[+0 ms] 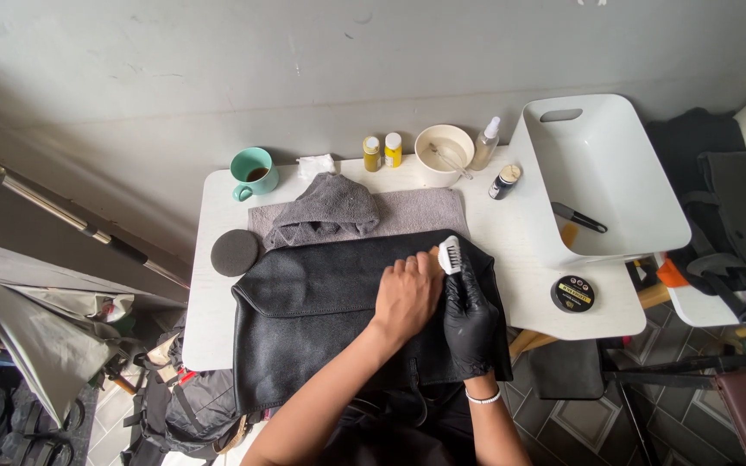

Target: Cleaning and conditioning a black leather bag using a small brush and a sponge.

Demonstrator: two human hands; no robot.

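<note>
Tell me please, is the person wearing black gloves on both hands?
No, only the right hand wears a black glove; the left hand is bare on the black leather bag.

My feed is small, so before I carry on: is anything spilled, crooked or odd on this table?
No spill shows. Two things stand out: the white tub hangs tilted over the table's right edge, and only the right hand wears a black glove; the left hand is bare.

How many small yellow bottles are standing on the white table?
2. The two yellow bottles stand side by side at the table's far edge, between the grey towel and the white bowl. None looks hidden.
</note>
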